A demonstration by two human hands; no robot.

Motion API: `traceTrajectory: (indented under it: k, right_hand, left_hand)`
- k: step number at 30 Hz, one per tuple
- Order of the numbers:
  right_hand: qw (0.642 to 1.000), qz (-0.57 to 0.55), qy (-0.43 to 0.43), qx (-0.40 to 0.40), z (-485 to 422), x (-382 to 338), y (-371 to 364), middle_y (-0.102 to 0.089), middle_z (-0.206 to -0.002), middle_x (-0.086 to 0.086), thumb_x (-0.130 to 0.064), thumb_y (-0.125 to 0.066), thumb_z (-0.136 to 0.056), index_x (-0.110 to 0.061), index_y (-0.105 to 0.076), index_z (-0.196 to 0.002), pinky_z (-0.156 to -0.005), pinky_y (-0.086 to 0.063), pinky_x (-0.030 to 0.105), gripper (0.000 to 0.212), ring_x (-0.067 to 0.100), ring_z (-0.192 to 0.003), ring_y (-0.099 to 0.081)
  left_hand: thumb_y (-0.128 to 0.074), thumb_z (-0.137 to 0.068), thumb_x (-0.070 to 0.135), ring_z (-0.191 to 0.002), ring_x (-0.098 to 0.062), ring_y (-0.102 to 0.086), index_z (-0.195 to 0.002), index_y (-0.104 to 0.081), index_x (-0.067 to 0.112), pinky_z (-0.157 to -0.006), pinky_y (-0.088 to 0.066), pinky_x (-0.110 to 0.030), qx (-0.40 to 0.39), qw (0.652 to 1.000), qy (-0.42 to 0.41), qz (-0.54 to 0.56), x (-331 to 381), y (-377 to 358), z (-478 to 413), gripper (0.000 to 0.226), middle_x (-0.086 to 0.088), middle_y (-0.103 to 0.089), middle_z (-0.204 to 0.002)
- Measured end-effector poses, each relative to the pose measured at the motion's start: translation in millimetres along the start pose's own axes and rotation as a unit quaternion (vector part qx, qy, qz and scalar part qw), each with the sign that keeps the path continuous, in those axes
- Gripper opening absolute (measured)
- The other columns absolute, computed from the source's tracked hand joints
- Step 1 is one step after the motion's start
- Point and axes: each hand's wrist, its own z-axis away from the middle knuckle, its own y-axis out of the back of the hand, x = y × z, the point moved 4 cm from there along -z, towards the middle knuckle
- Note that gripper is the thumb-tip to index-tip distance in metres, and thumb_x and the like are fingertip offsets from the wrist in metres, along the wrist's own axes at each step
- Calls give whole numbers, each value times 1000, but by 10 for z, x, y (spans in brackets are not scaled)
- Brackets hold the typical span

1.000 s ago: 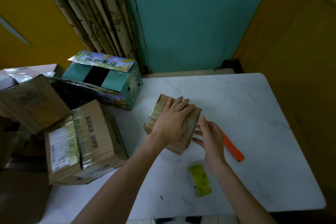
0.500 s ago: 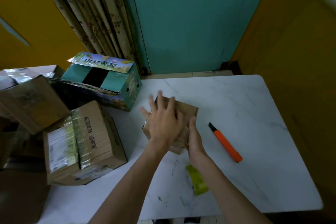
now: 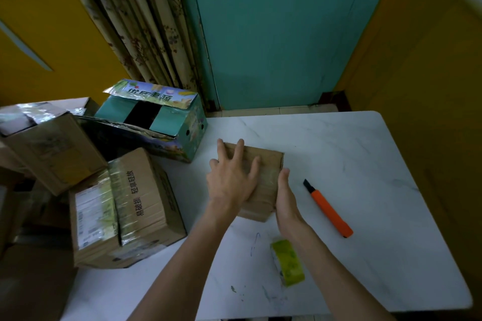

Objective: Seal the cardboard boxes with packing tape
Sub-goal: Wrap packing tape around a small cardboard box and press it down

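Fingers [image 3: 240, 150] of the left hand [image 3: 230, 186] lie spread flat atop one small cardboard box [image 3: 268, 161] on the white table [image 3: 365, 154]; the right hand [image 3: 285, 198], fingers straight together, presses its side; nearby, one orange utility knife [image 3: 330, 210], one yellow-green tape roll [image 3: 288, 262]; leftward at least three cartons [image 3: 135, 206], the teal one [image 3: 180, 122] open, contents unseen.

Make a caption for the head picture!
Left hand and right hand press a cardboard box on the table, near tape roll and orange cutter.
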Motion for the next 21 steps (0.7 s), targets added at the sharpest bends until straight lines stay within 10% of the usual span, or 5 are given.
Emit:
traceTrajectory:
  k: [6, 10, 15, 21]
  right_hand:
    - [999, 41, -8, 1, -20, -78, -2, -71, -121, 0, -82, -16, -85, -37, -63, -125, -91, -55, 37, 77, 14, -107, -68]
    - [987, 147, 44, 56, 42, -386, -33, -36, -156, 1, -96, -24, -71, -35, -30, -153, -113, -36, 49, 102, 21, -140, -39]
    - [865, 484, 132, 23, 34, -492, -345, 18, -164, -2, -47, -11, -106, -19, 10, -157, -122, 5, 53, 62, 22, -151, 16]
    - [779, 599, 183, 17, -72, -39, -551, 35, -152, 0, -61, 7, -96, -15, 22, -150, -116, 21, 40, 73, 24, -147, 27]
  left_hand:
    - [-37, -95, 71, -135, -34, -41, -150, -32, 41, -101, -41, -50, 18, 999, 15, 46, 4, 61, -69, 63, -5, -22, -160]
    - [-38, -92, 75, -140, -26, -41, -153, -33, 43, -111, -34, -48, -10, 975, 52, 217, -190, -18, -156, 70, 0, -25, -162]
    - [-29, -72, 98, -139, -26, -43, -157, -30, 38, -118, -32, -52, -82, 892, 126, 427, -547, -461, -201, 104, -3, -33, -161]
    - [-20, -98, 75, -114, -20, -68, -131, -64, 24, -102, -50, -41, -135, 822, 160, 530, -791, -639, -196, 76, -6, -71, -125]
